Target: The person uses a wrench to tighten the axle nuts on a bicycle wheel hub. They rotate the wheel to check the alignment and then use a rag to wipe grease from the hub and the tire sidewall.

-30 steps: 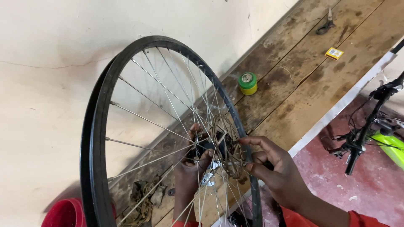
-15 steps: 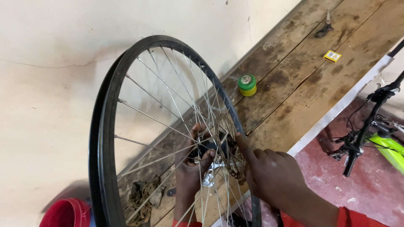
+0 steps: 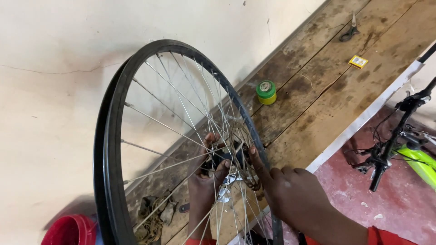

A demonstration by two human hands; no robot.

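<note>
A black bicycle wheel (image 3: pixel 109 136) with silver spokes stands upright on a worn wooden bench (image 3: pixel 318 90), close to the wall. Its hub (image 3: pixel 229 159) with a rusty sprocket (image 3: pixel 245 159) sits at the middle. My left hand (image 3: pixel 204 181) reaches through the spokes from behind and grips the hub. My right hand (image 3: pixel 286 190) is on the near side, its fingers pressed against the sprocket and hub.
A small green and yellow tin (image 3: pixel 266 92) stands on the bench beyond the wheel. Pliers (image 3: pixel 349 29) and a small yellow packet (image 3: pixel 358 61) lie further back. A dirty rag (image 3: pixel 152 215) lies by a red bucket (image 3: pixel 68 230). A green bicycle (image 3: pixel 408 149) stands on the red floor at right.
The wheel has turned so that its rim faces me more edge-on. My right hand has moved in closer over the sprocket. My left hand stays on the hub.
</note>
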